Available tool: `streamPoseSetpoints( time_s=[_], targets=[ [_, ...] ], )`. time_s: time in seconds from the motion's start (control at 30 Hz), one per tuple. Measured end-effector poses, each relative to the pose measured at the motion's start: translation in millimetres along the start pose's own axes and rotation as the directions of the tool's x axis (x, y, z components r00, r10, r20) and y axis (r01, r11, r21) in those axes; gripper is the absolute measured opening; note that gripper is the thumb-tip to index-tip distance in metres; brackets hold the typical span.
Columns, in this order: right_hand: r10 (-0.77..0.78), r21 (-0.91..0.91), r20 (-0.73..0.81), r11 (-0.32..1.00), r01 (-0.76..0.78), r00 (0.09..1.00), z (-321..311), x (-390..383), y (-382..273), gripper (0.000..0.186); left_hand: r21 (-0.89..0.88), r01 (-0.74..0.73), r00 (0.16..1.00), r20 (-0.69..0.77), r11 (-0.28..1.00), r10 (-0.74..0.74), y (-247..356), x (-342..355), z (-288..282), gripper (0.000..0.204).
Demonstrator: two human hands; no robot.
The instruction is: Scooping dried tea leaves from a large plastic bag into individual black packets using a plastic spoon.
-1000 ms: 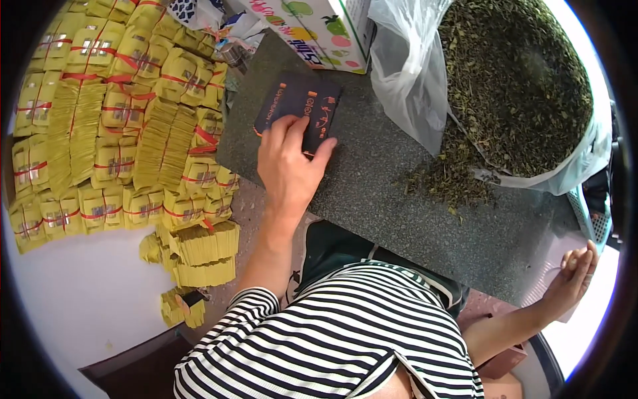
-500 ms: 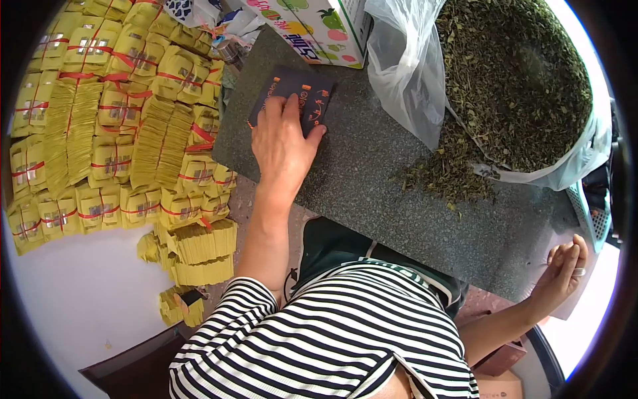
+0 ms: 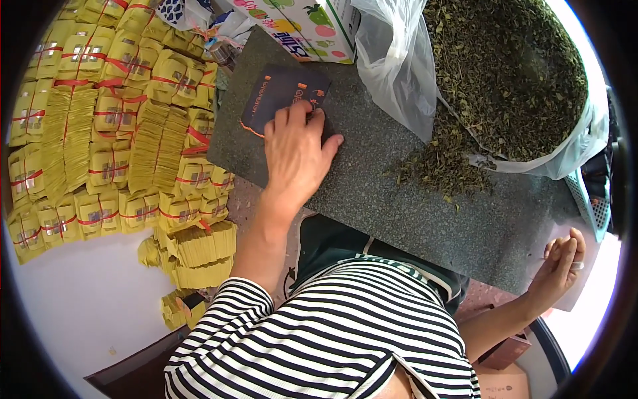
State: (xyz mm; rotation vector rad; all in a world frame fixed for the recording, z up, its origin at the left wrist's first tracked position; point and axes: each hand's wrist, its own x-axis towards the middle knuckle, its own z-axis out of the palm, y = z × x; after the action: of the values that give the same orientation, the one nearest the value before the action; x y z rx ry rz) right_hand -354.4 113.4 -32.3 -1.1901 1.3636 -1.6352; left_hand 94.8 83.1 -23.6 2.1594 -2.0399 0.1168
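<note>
A flat dark packet (image 3: 276,96) with orange print lies on the grey speckled table, its near edge showing an orange line. My left hand (image 3: 296,149) rests with its fingertips on the packet's near right part; the fingers are stretched forward and the thumb stands apart. At the table's right end my right hand (image 3: 561,263) is raised with bent fingers pressed together, a ring on one of them. What that hand holds, if anything, is too small to tell.
A bag of dried leaves (image 3: 512,80) stands at the back right, with loose leaves (image 3: 442,166) spilled beside it. A printed carton (image 3: 302,30) is at the back. Yellow bundles tied in red (image 3: 109,110) fill the left. A teal basket (image 3: 597,213) stands at far right.
My left hand has slid nearer and to the right, uncovering more of the packet. The packet's orange near edge now shows. My right hand has barely moved.
</note>
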Motion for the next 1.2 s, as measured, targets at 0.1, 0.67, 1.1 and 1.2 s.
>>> streamPoseSetpoints(
  time_s=[0.1, 0.67, 1.1, 1.2],
  targets=[
    [0.001, -0.003, -0.022, 1.000, -0.001, 1.000, 6, 1, -3, 0.020, -0.033, -0.058, 0.993, -0.100, 0.998, 0.055, -1, -10, 12, 0.052],
    [-0.032, 0.018, 0.082, 0.999, 0.030, 0.996, 40, 5, -8, 0.021, -0.428, -0.319, 0.937, -0.007, 0.846, 0.350, 79, -40, 39, 0.076],
    [-0.013, -0.007, 0.050, 1.000, 0.013, 0.999, 27, -3, -4, 0.022, 0.008, -0.023, 0.996, -0.090, 1.000, 0.024, 5, -30, 39, 0.079],
    [-0.025, -0.004, 0.054, 1.000, 0.026, 0.998, 28, -1, -5, 0.022, -0.071, -0.070, 0.996, -0.059, 0.995, 0.066, -2, -35, 32, 0.078]
  ],
)
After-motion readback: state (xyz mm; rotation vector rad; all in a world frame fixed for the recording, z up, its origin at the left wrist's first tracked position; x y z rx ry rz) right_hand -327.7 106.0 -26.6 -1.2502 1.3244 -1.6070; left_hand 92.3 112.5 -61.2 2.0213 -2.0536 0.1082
